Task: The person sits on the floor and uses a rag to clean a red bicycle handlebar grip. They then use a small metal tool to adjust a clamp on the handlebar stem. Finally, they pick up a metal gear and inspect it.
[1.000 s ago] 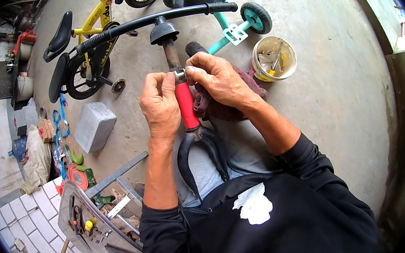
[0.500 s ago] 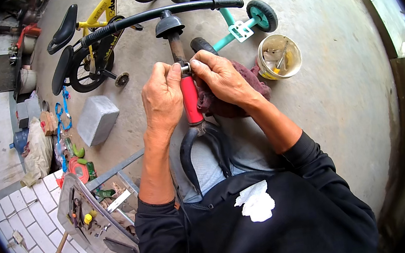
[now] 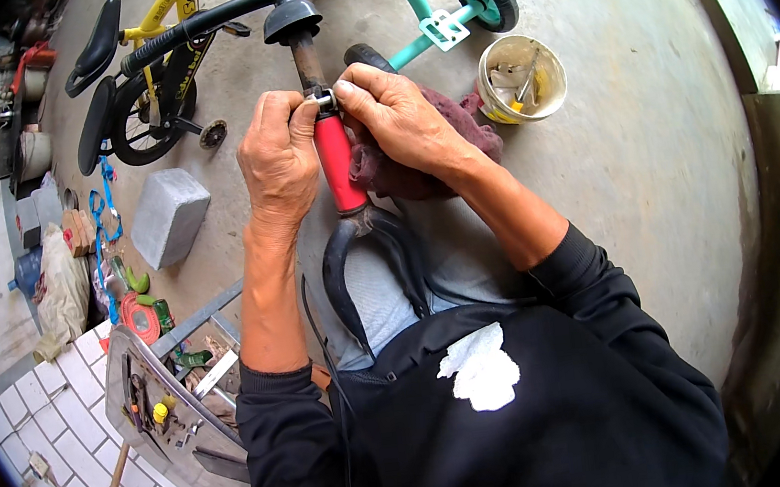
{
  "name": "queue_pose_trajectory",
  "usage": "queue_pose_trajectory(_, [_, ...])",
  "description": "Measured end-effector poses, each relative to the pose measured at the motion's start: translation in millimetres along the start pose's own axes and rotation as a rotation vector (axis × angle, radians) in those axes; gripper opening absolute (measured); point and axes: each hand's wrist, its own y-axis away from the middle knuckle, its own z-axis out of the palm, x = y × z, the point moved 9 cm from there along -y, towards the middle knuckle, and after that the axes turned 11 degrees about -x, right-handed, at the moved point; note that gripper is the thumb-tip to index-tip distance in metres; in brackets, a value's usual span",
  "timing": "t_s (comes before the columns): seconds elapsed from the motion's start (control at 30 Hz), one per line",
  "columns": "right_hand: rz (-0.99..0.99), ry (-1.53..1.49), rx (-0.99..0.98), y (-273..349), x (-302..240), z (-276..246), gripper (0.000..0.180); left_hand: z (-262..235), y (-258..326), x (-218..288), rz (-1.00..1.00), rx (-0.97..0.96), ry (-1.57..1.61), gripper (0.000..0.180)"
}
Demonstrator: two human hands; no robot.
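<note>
A small bicycle front assembly lies across my lap: a red head tube (image 3: 339, 165), a black fork (image 3: 354, 267) pointing toward me, a rusty stem (image 3: 306, 61) and a black handlebar (image 3: 266, 0) at the far end. My left hand (image 3: 277, 160) grips the top of the red tube from the left. My right hand (image 3: 395, 118) pinches a small metal ring (image 3: 326, 101) at the tube's upper end. A dark red rag (image 3: 419, 158) lies under my right wrist.
A white bucket (image 3: 522, 80) with tools stands on the concrete at the right. A yellow child's bicycle (image 3: 140, 79) and a teal one (image 3: 451, 15) lie beyond. A grey block (image 3: 169, 215) sits left, an open metal toolbox (image 3: 167, 394) at lower left.
Both hands have stayed at the top of the red tube, fingers shifting slightly on the metal ring. The view has tilted a little.
</note>
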Motion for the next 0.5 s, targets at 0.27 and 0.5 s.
queue_pose_trajectory(0.27, [-0.021,-0.023,-0.022,-4,2,0,0.029,7,6,-25,-0.087,0.020,0.246,0.020])
queue_pose_trajectory(0.5, [-0.015,0.006,-0.025,-2,-1,-1,0.030,9,2,-23,-0.136,-0.044,0.160,0.025])
